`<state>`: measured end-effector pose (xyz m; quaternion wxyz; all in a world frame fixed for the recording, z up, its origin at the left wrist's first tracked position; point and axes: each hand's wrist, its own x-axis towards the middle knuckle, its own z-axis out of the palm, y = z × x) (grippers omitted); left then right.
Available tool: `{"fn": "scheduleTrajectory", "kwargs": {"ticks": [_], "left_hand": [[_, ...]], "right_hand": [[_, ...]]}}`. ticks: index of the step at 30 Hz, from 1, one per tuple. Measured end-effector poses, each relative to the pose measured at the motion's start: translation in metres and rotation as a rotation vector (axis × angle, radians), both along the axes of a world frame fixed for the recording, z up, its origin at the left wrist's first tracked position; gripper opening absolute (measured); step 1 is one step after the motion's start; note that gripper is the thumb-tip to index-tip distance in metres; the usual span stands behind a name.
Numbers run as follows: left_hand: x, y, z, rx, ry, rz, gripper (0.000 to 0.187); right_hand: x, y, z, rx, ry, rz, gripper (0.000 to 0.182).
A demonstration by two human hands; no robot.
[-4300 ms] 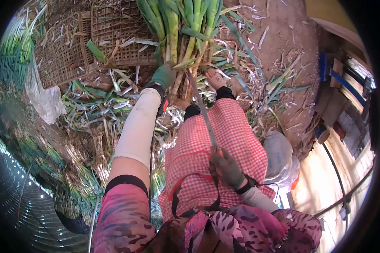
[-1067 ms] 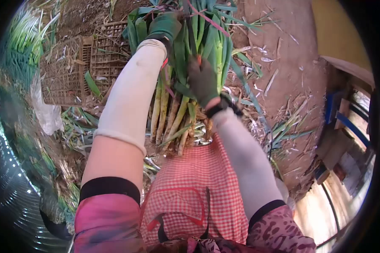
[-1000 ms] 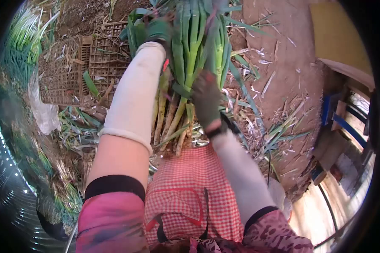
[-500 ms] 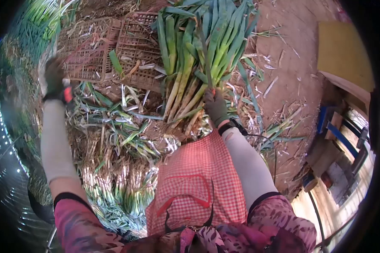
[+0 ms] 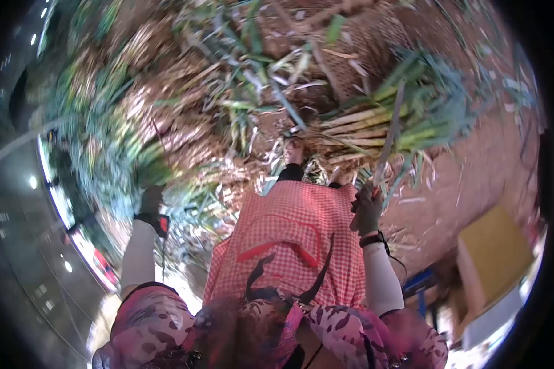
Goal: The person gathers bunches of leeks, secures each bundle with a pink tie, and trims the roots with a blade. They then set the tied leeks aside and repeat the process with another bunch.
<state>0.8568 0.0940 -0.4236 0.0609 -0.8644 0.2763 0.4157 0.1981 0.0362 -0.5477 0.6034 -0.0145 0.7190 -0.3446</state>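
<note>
Grey, long-bladed metal knife [image 5: 390, 135] gripped in dark-gloved right hand [image 5: 368, 212], blade seen slanting across bundle of green-leaved, pale-stalked leeks [image 5: 415, 120], which is laid on brown earth floor [image 5: 437, 209] near brown lattice crate [image 5: 366, 64]. Dark-gloved left hand [image 5: 151, 200] blurred against heap of green, leafy stalks [image 5: 114, 166]; whether anything is grasped there cannot be told. Red-and-white checked cloth apron [image 5: 277, 203] worn over lap.
</note>
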Motion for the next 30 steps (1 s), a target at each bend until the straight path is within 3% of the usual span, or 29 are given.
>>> {"fn": "scheduleTrajectory", "kwargs": {"ticks": [1, 2, 4, 5, 6, 8, 10, 13, 15, 16, 18, 21, 23, 24, 25, 26, 27, 29, 30], "left_hand": [[-0.023, 0.042, 0.022, 0.006, 0.024, -0.767, 0.034], [-0.009, 0.123, 0.001, 0.14, 0.059, -0.688, 0.042], [-0.095, 0.141, 0.043, 0.396, 0.198, -0.844, 0.038], [-0.108, 0.171, 0.039, 0.574, 0.194, 0.016, 0.026], [-0.12, 0.208, 0.036, 0.591, 0.148, 0.241, 0.026], [-0.131, 0.258, 0.02, 0.48, 0.068, 0.27, 0.027], [-0.114, 0.304, -0.01, 0.35, -0.036, 0.291, 0.028], [-0.05, 0.317, -0.059, 0.143, -0.285, 0.204, 0.031], [0.011, 0.31, -0.083, -0.071, -0.411, 0.226, 0.032], [0.04, 0.283, -0.08, -0.296, -0.301, 0.515, 0.033], [0.108, 0.26, -0.084, -0.163, -0.517, 0.237, 0.037], [0.203, 0.234, -0.091, -0.196, -0.772, 0.003, 0.031], [0.264, 0.231, -0.105, -0.178, -0.944, -0.057, 0.032], [0.291, 0.232, -0.112, -0.406, -0.91, 0.135, 0.031], [0.333, 0.261, -0.135, -0.403, -0.985, -0.018, 0.029], [0.375, 0.289, -0.157, -0.397, -1.07, -0.17, 0.028], [0.388, 0.286, -0.155, -0.405, -1.044, -0.069, 0.028], [0.409, 0.28, -0.153, -0.46, -0.939, 0.236, 0.027], [0.42, 0.283, -0.163, -0.314, -1.13, 0.219, 0.022]], "right_hand": [[0.004, -0.002, -0.002, 0.007, -0.025, 0.088, 0.011], [0.008, -0.005, -0.005, 0.005, -0.05, 0.167, 0.013], [0.011, -0.015, -0.009, 0.004, -0.15, 0.25, 0.017], [0.017, -0.021, -0.012, 0.009, -0.198, 0.289, 0.019], [0.021, -0.025, -0.017, 0.033, -0.255, 0.306, 0.016], [0.039, -0.041, -0.013, 0.065, -0.309, 0.378, 0.01], [0.097, -0.053, 0.006, 0.079, -0.15, 0.576, 0.009], [0.157, -0.049, -0.007, 0.054, -0.07, 0.682, 0.007], [0.205, -0.048, -0.013, 0.025, -0.164, 0.744, 0.005], [0.235, -0.044, -0.026, 0.021, -0.2, 0.733, 0.006], [0.285, -0.036, -0.055, -0.022, -0.224, 0.846, 0.009], [0.409, -0.038, -0.046, 0.034, -0.387, 0.922, 0.008], [0.47, -0.03, -0.102, 0.054, -0.625, 0.873, 0.007], [0.501, -0.025, -0.126, 0.064, -0.749, 0.842, 0.007], [0.555, -0.025, -0.094, -0.032, -0.429, 1.083, 0.009], [0.598, -0.026, -0.091, 0.012, -0.379, 1.16, 0.011], [0.635, -0.024, -0.093, 0.056, -0.325, 1.234, 0.012], [0.699, -0.014, -0.095, -0.013, -0.463, 1.224, 0.014], [0.726, -0.004, -0.127, -0.124, -0.384, 1.27, 0.013]]}}
